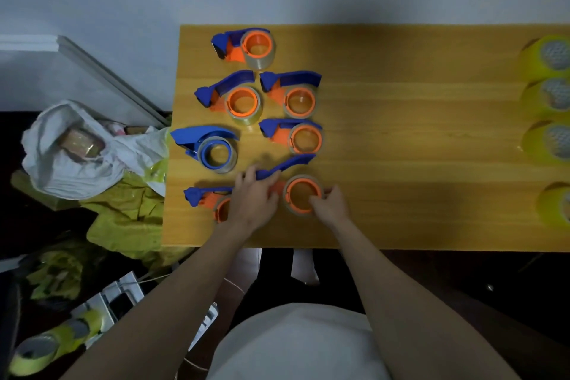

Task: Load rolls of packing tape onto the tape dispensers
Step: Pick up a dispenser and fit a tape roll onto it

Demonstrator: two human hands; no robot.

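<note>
1. The dispenser being loaded point(288, 177) lies near the front edge of the wooden table point(416, 139), its blue handle slanting up to the right and its orange hub point(302, 194) carrying a clear tape roll.
2. The left hand point(254, 194) reaches in from the lower left with the forearm straight. Its fingers curl over the blue-and-orange body of the dispenser just left of the hub, gripping it.
3. The right hand point(330, 203) comes in from the lower right. Its fingers bend round the right side of the hub and roll, holding the rim with a narrow grip.
4. Under the left wrist sits another blue and orange dispenser point(203, 197), partly hidden.
5. Behind these lie five more dispensers, each with a clear roll on it: an all-blue one point(209, 148) at the left, an orange-hubbed one point(296, 136) beside it, two further back point(234, 95) point(293, 92) and one at the far edge point(246, 45).
6. Four yellowish tape rolls point(549, 95) stand along the table's right edge, well apart from the hands.
7. Off the table to the left, a white bag point(71, 151) holds a roll of tape.
</note>
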